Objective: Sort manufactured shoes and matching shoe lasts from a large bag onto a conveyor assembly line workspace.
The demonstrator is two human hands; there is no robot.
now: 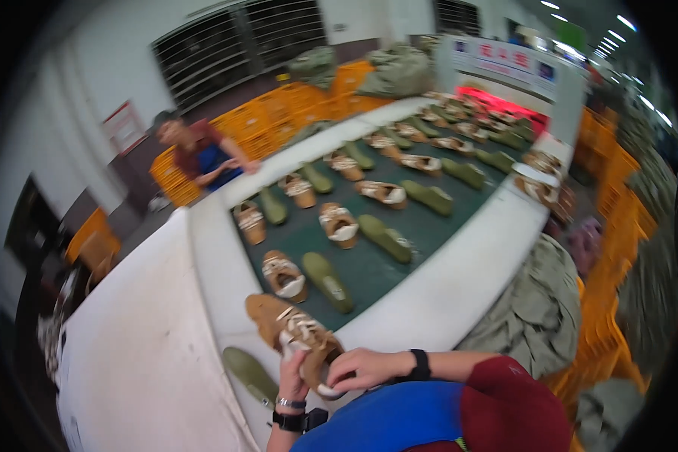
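Observation:
My left hand is wrapped round the side of a tan lace-up shoe with pale laces and a white lining. The shoe is held tilted over the belt's near end, its toe pointing away to the left. At its heel, my right hand has bent fingers pressed on the white collar; the fingertips are partly hidden. Beside my left hand an olive-green, foot-shaped shoe last lies on the white ledge. Just past the held shoe, another tan shoe and a green last rest on the belt.
A dark green conveyor belt carries rows of shoes and lasts toward a red-lit machine opening. A co-worker stands at its left side. Orange crates line the wall; grey-green sacks lie at right. A white-covered surface is at left.

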